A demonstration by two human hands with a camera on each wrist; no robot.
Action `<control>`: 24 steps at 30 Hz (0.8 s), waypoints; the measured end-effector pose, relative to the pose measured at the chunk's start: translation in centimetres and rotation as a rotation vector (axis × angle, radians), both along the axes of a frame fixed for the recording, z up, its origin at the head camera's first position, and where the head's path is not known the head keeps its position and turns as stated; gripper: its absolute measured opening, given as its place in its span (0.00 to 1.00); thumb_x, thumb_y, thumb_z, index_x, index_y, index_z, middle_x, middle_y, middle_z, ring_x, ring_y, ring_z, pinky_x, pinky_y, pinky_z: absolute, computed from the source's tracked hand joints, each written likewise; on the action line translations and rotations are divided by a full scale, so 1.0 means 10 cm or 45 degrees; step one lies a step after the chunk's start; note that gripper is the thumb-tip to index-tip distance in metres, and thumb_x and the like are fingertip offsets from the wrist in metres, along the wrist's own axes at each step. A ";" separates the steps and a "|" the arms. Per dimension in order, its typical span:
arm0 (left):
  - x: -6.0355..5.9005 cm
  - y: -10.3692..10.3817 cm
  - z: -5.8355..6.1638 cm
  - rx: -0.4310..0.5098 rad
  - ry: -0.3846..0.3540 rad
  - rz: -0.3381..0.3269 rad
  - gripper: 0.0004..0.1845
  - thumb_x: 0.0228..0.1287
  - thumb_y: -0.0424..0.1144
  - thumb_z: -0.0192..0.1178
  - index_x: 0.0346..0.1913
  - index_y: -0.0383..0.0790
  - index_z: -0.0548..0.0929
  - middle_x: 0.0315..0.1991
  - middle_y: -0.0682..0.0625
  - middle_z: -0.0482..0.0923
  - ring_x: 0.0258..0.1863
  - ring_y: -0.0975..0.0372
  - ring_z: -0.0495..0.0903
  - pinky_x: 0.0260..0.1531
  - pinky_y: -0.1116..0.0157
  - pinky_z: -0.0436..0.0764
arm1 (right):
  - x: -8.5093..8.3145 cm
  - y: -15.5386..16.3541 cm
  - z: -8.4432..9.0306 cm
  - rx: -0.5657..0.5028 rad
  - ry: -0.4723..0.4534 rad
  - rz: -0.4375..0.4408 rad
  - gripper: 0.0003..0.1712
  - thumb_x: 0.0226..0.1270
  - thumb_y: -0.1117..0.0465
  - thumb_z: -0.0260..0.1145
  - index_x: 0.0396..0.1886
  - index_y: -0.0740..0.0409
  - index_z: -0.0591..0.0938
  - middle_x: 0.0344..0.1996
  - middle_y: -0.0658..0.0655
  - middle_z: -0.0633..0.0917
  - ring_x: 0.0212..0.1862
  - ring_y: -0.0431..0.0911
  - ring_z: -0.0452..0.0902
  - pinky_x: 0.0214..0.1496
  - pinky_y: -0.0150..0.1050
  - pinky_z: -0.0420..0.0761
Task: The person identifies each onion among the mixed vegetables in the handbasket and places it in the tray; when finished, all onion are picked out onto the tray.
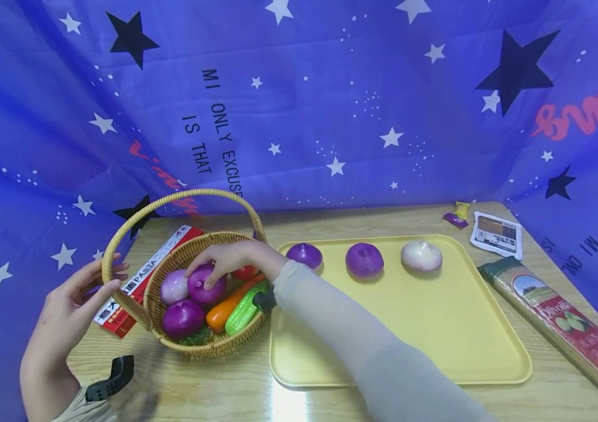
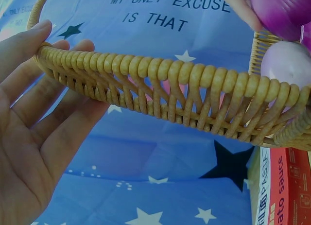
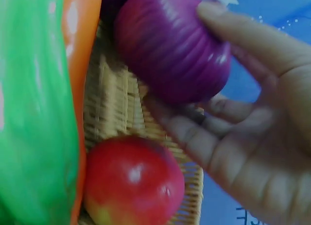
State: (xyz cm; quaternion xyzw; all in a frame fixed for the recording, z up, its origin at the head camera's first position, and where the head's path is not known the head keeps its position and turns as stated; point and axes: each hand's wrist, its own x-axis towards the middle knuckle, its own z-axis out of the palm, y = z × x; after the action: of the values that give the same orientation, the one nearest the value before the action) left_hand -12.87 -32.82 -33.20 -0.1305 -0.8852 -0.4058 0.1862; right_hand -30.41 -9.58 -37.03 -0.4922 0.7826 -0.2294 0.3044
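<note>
- Right hand (image 1: pixel 230 258) reaches into the wicker basket (image 1: pixel 193 346), fingers curled round a purple onion (image 1: pixel 206 285) for lifting.
- Left hand (image 1: pixel 74 305), fingers straight and spread, presses the basket rim (image 2: pixel 160 84), steadying it.
- Right of both hands, a yellow tray (image 1: pixel 436 328) carries three onions.

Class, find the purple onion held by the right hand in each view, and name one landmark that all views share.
Head: purple onion in the basket, left of centre.
Left wrist: top right corner, above the rim.
Right wrist: upper centre, between fingers.
Shared landmark: the wicker basket.
</note>
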 end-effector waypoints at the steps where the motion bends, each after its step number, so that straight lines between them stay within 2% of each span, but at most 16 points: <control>1: 0.00 0.00 0.00 -0.002 0.002 0.000 0.23 0.65 0.26 0.54 0.63 0.36 0.71 0.49 0.72 0.78 0.46 0.82 0.78 0.48 0.88 0.73 | -0.01 0.01 0.01 -0.018 -0.016 0.001 0.30 0.60 0.57 0.68 0.63 0.44 0.74 0.64 0.47 0.74 0.62 0.39 0.68 0.61 0.26 0.71; 5: -0.01 0.01 0.00 -0.007 0.006 0.004 0.23 0.65 0.26 0.55 0.63 0.36 0.72 0.49 0.72 0.77 0.47 0.83 0.77 0.48 0.88 0.73 | -0.02 0.06 0.05 -0.081 -0.092 -0.013 0.29 0.60 0.57 0.68 0.63 0.45 0.74 0.62 0.47 0.75 0.61 0.38 0.68 0.61 0.26 0.71; 8: -0.01 0.01 -0.01 -0.009 0.003 0.007 0.23 0.65 0.27 0.55 0.63 0.37 0.71 0.49 0.73 0.77 0.47 0.83 0.77 0.48 0.88 0.73 | -0.04 0.10 0.06 -0.105 -0.098 -0.030 0.28 0.61 0.54 0.67 0.63 0.45 0.74 0.62 0.47 0.74 0.63 0.38 0.66 0.64 0.27 0.69; 18: 0.00 0.00 -0.02 0.004 0.000 0.006 0.23 0.65 0.27 0.54 0.64 0.36 0.71 0.49 0.72 0.77 0.47 0.82 0.77 0.48 0.88 0.72 | -0.07 0.25 0.17 -0.057 0.097 -0.061 0.29 0.61 0.46 0.65 0.63 0.38 0.73 0.65 0.45 0.71 0.68 0.41 0.62 0.70 0.34 0.65; 24: -0.01 -0.01 -0.01 0.003 0.000 0.005 0.23 0.65 0.27 0.54 0.64 0.36 0.71 0.49 0.71 0.78 0.47 0.82 0.77 0.48 0.88 0.72 | -0.03 0.33 0.24 -0.087 0.130 -0.036 0.28 0.63 0.47 0.64 0.64 0.40 0.72 0.66 0.46 0.70 0.70 0.43 0.59 0.72 0.36 0.62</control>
State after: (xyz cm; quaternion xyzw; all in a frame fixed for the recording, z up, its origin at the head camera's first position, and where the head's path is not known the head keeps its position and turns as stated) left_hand -12.93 -32.89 -33.33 -0.1287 -0.8850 -0.4066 0.1870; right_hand -30.74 -6.29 -34.67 -0.5022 0.7958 -0.2348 0.2437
